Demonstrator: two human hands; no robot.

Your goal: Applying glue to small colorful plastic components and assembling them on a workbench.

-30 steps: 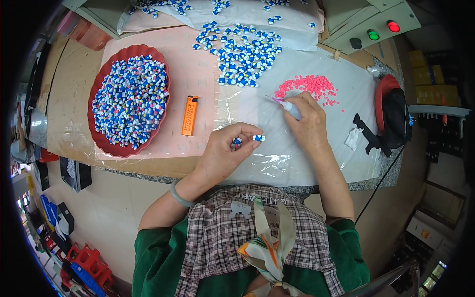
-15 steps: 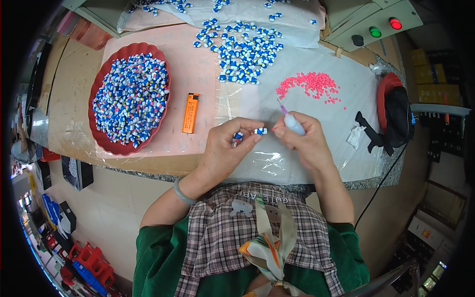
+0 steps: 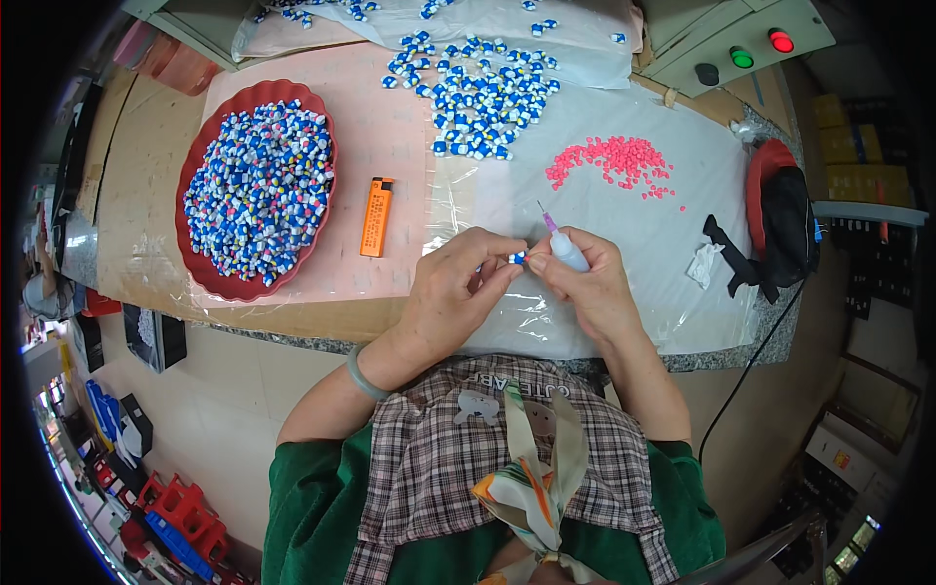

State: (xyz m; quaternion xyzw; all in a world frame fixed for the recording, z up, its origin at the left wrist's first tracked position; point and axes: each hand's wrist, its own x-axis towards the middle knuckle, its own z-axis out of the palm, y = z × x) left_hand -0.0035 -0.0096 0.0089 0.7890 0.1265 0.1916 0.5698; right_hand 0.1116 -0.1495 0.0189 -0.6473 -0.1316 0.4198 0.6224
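Observation:
My left hand (image 3: 450, 288) pinches a tiny blue-and-white figure piece (image 3: 516, 258) between thumb and forefinger. Right beside it, my right hand (image 3: 595, 292) grips a small squeeze bottle (image 3: 568, 253) with a purple needle tip (image 3: 549, 222) slanting up and away. The thumb and finger of that hand also pinch a tiny pink piece (image 3: 527, 259), close against the figure piece; whether they touch I cannot tell. Beyond my right hand lies a scattered heap of pink pieces (image 3: 624, 156). More blue-and-white pieces (image 3: 487, 102) are spread over the sheet farther off.
A red scalloped tray (image 3: 183, 239), heaped with finished-looking blue, white and pink pieces, stands at the left. An orange lighter (image 3: 376, 216) lies beside it. At the right are crumpled tissue (image 3: 704, 264), a black bag (image 3: 788, 229) and a grey box with lit buttons (image 3: 743, 58).
My right hand has moved left, bringing the pink piece up to the figure piece in my left hand. The bottle has come along, its needle pointing away.

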